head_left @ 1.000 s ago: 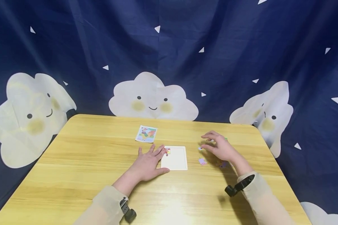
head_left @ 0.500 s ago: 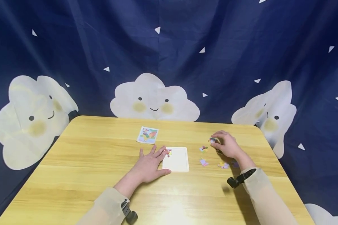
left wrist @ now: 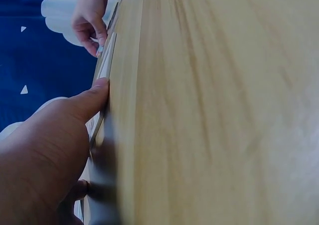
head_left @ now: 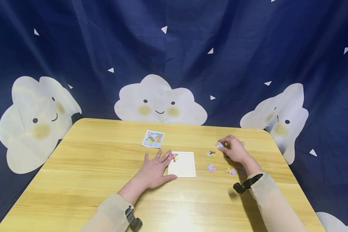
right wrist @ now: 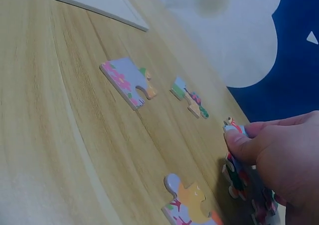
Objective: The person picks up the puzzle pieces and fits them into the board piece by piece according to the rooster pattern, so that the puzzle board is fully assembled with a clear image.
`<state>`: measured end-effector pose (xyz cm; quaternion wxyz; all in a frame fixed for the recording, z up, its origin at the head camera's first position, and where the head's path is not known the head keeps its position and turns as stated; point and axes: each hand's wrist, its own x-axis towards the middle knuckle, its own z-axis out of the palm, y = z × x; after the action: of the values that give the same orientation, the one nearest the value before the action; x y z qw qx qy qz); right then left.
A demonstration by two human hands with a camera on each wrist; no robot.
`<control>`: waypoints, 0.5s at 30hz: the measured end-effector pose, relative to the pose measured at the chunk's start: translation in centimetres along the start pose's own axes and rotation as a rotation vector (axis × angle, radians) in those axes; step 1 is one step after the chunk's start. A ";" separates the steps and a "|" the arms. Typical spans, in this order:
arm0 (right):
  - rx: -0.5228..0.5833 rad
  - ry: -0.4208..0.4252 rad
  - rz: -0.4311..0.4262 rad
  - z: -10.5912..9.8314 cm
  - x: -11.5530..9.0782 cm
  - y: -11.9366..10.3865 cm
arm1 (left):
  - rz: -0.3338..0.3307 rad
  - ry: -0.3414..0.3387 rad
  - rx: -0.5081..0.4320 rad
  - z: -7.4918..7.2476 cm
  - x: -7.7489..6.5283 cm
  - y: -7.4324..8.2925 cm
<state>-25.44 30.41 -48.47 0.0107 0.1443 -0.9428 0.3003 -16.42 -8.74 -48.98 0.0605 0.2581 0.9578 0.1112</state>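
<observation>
My left hand [head_left: 152, 172] rests with spread fingers on the left side of a white puzzle tray [head_left: 184, 169]. In the left wrist view its thumb [left wrist: 92, 100] touches the tray's edge. One colourful puzzle piece [head_left: 175, 157] lies in the tray's upper left corner, by my fingertips. To the right of the tray, my right hand [head_left: 234, 149] pinches a light blue puzzle piece [right wrist: 234, 128] between thumb and forefinger. Below that hand lie several more pieces [right wrist: 235, 177], partly hidden by it.
Between tray and right hand lie a purple flowered piece [right wrist: 122, 80] and a small green-orange piece [right wrist: 189, 96]. Nearer me is a yellow-purple piece [head_left: 230, 170]. A picture card [head_left: 153, 139] lies behind the tray. A dark blue curtain [head_left: 185, 64] hangs behind the wooden table [head_left: 75, 167].
My right hand has moved slightly right and taken a puzzle piece between thumb and forefinger. The left hand has stayed on the tray. The head view has shifted slightly.
</observation>
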 end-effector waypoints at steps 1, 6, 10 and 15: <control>-0.004 0.004 0.005 0.0 0.0 -0.1 | 0.000 0.000 0.000 0.0 0.0 0.0; -0.018 0.025 0.009 0.1 -0.1 -0.1 | 0.000 -0.004 -0.003 0.0 0.0 0.0; -0.023 0.037 -0.003 0.2 -0.3 0.1 | 0.002 -0.002 -0.004 -0.1 -0.1 0.0; -0.035 0.010 -0.018 0.2 -0.4 0.0 | 0.006 0.001 -0.005 0.0 -0.1 0.0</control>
<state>-25.02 30.41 -48.66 0.0205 0.1511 -0.9466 0.2842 -16.35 -8.80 -48.93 0.0604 0.2607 0.9567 0.1142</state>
